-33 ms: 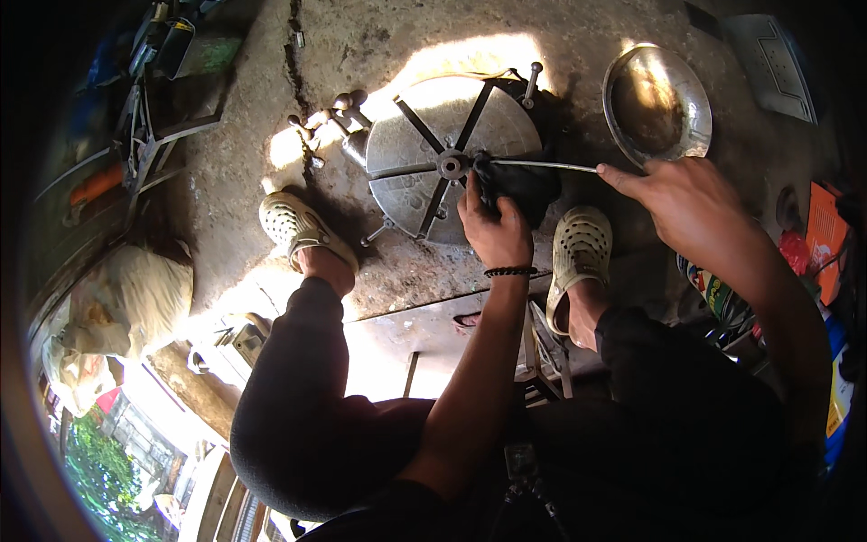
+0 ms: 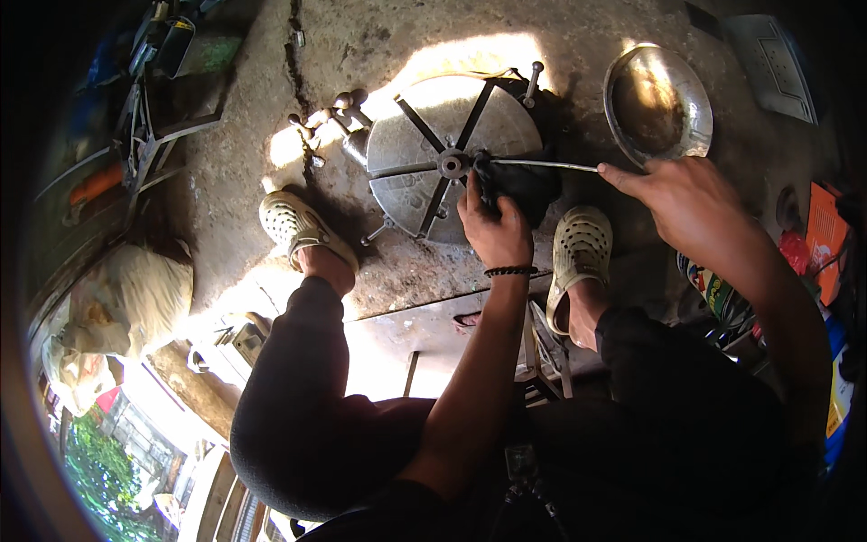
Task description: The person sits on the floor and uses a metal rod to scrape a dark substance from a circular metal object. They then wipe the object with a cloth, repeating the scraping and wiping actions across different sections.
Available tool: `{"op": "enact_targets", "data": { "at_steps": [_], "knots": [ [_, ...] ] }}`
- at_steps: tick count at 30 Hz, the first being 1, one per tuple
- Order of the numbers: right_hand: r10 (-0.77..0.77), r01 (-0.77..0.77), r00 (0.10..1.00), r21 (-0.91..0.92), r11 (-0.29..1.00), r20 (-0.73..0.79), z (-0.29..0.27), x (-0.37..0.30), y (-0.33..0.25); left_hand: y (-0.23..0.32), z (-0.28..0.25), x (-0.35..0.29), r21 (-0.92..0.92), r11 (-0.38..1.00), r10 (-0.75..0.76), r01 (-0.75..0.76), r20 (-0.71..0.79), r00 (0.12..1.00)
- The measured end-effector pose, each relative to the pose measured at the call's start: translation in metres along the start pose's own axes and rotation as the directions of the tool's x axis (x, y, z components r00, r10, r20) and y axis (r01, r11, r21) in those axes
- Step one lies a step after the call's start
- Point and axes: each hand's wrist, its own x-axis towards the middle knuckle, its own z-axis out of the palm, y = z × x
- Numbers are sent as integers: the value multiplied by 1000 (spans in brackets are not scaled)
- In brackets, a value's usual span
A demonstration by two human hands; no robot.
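Observation:
A round slotted metal rotary table (image 2: 492, 113) lies on the floor between my feet, with a small ring-shaped hub (image 2: 452, 164) at its centre. My left hand (image 2: 495, 233) is at the plate's right part, fingers bent around a dark bundle like a black cloth (image 2: 524, 188), the index fingertip close below the hub. A thin metal rod (image 2: 546, 164) runs from beside the hub to the right. At its outer end my right hand (image 2: 691, 200) is closed, index finger stretched along the rod; the other fingers are partly hidden beneath the hand.
Ball-ended handles (image 2: 345, 108) stick out left of the plate, another lever (image 2: 533, 83) at its upper right. A shallow metal basin (image 2: 643, 107) sits at the far right. Pale clogs (image 2: 302, 226) are on my feet. An orange case (image 2: 824, 235) and cans stand right; a metal frame (image 2: 172, 135) is left.

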Motion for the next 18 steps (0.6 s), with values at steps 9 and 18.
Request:
{"op": "enact_targets", "data": {
  "at_steps": [9,18],
  "knots": [
    [3,1,999,81,997,-54,30,8,3,-7,2,16,-31,997,77,-77,-17,997],
    [-208,207,978,-326,922,34,-10,46,-31,4,-12,27,-109,986,-109,123,125,986]
  ]
}}
